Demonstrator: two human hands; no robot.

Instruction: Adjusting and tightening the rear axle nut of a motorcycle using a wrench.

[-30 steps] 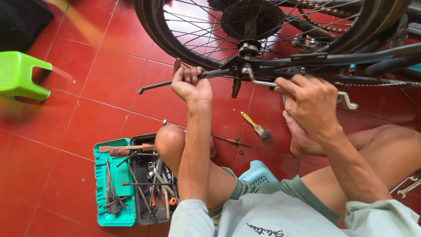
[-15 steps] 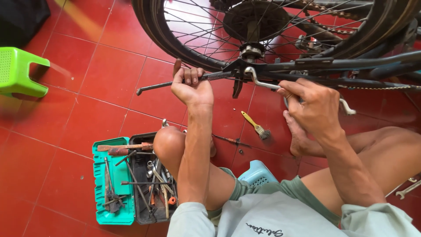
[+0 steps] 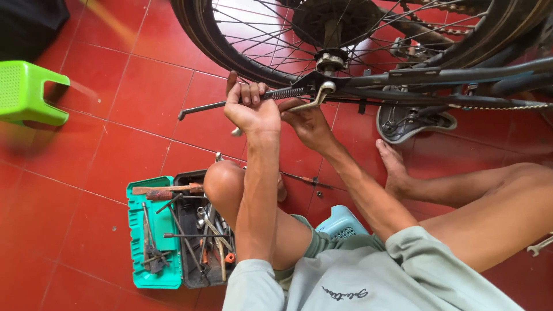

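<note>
**Both hands at the kickstand spring below a bicycle's rear hub**

I watched through the head camera as my left hand (image 3: pixel 249 109) closed around the black kickstand (image 3: pixel 207 107), fingers curled over the bar just left of its coiled spring (image 3: pixel 285 93). My right hand (image 3: pixel 308 122) sat just right of the left one, under the spring, and it appeared to be gripping a silvery wrench (image 3: pixel 315 97) whose head hooked up against the frame bracket; the hand's inner side was hidden, so I could not tell how firmly it held. The two hands lay nearly touching, both below the rear wheel (image 3: pixel 271 34) and its hub (image 3: pixel 329 59).

Taking the kickstand as the mark: my bent left knee (image 3: pixel 226 183) rose below it, an open green-and-black toolbox (image 3: pixel 152 275) packed with hand tools lay further below on the red tiled floor (image 3: pixel 132 86), a green plastic stool (image 3: pixel 26 92) stood well off to its left, and my bare right foot (image 3: pixel 394 164) rested to its lower right.
</note>
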